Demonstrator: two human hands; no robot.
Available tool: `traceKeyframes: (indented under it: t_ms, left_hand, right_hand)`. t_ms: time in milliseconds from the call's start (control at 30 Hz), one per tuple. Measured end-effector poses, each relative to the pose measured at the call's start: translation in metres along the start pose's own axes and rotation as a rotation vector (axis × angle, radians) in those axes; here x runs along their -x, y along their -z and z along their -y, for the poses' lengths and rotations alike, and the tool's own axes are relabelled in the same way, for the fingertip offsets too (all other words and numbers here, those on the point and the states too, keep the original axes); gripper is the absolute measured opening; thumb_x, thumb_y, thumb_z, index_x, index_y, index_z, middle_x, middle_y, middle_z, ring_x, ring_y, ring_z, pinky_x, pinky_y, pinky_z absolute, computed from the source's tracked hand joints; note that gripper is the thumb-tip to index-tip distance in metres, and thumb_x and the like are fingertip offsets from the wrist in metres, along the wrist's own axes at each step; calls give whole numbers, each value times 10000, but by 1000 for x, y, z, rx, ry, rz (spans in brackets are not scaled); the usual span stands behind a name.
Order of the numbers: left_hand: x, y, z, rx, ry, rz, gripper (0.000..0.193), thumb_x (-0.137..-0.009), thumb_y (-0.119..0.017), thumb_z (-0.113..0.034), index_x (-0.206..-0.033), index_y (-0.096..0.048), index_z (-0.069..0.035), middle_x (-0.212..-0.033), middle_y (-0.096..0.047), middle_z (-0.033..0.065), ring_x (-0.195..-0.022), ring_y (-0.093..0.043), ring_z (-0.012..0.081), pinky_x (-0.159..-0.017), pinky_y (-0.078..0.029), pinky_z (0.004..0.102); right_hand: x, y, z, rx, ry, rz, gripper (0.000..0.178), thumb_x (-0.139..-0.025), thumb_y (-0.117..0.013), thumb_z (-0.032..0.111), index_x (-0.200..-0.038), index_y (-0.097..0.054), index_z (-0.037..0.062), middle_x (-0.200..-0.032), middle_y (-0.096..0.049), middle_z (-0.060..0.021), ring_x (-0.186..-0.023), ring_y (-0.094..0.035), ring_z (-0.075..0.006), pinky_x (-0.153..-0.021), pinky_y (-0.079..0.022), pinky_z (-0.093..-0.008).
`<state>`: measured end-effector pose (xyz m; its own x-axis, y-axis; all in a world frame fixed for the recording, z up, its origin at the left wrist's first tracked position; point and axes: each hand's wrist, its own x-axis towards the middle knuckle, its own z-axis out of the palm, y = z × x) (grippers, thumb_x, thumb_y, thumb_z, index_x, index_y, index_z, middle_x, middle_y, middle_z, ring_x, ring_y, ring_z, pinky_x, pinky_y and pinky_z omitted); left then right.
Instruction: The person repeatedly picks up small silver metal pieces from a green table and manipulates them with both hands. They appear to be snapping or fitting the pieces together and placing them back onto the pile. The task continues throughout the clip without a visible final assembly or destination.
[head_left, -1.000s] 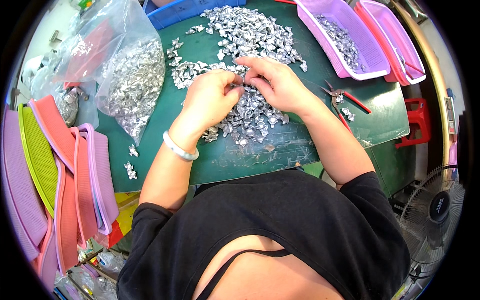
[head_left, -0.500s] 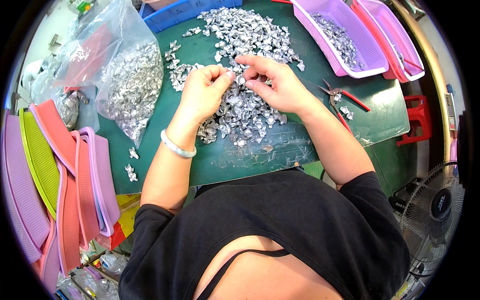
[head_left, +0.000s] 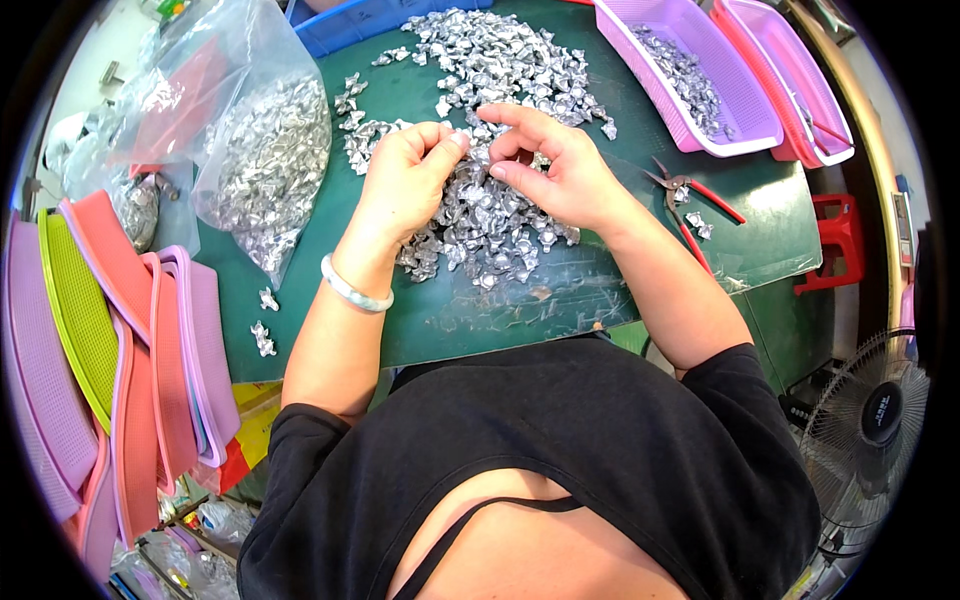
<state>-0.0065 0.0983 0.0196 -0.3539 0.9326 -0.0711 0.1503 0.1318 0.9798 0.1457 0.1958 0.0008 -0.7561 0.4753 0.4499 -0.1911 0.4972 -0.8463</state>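
A heap of small silvery metal castings (head_left: 495, 225) lies on the green tabletop, and both hands hover over its middle. My left hand (head_left: 410, 180) is closed in a pinch, thumb pressed against the bent forefinger; whatever may be between them is too small or hidden to make out. Facing it just to the right, my right hand (head_left: 560, 170) has its thumb and forefinger apart, with no part visible between them. Its other fingers curl inward, partly hidden. More castings (head_left: 510, 60) spread out beyond the hands.
Left of the heap stands a clear plastic bag (head_left: 270, 150) full of castings, beside stacked coloured baskets (head_left: 75, 320). Red-handled cutters (head_left: 690, 205) lie at right. A purple basket (head_left: 740, 130) of parts and a blue crate (head_left: 350, 28) stand behind. A fan (head_left: 870, 420) is at lower right.
The fingers of my right hand have spread a little wider, with thumb and forefinger further apart. My left hand keeps its pinch. The whole view has shifted slightly.
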Motion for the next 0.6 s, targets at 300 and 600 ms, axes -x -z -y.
traceKeyframes:
  t_ms: [300, 600]
  left_hand:
    - [12, 26, 9, 725, 164, 95, 136, -871, -458, -152, -869, -530, -37, -834, -606, 124, -694, -609, 194, -587, -511, 277]
    - [26, 22, 6, 348, 156, 121, 86, -786, -594, -85, -858, -595, -37, -694, -553, 0, -596, -491, 50, -506, -386, 180]
  right_hand:
    - [1, -7, 11, 359, 119, 144, 413, -658, -646, 70, -1047, -507, 68, -797, -577, -45, -804, -526, -258, -727, -411, -373]
    - [1, -14, 10, 435, 169, 96, 345, -695, -608, 41, -1026, -514, 64, -744, -571, -37, -756, -538, -257, -689, -407, -372]
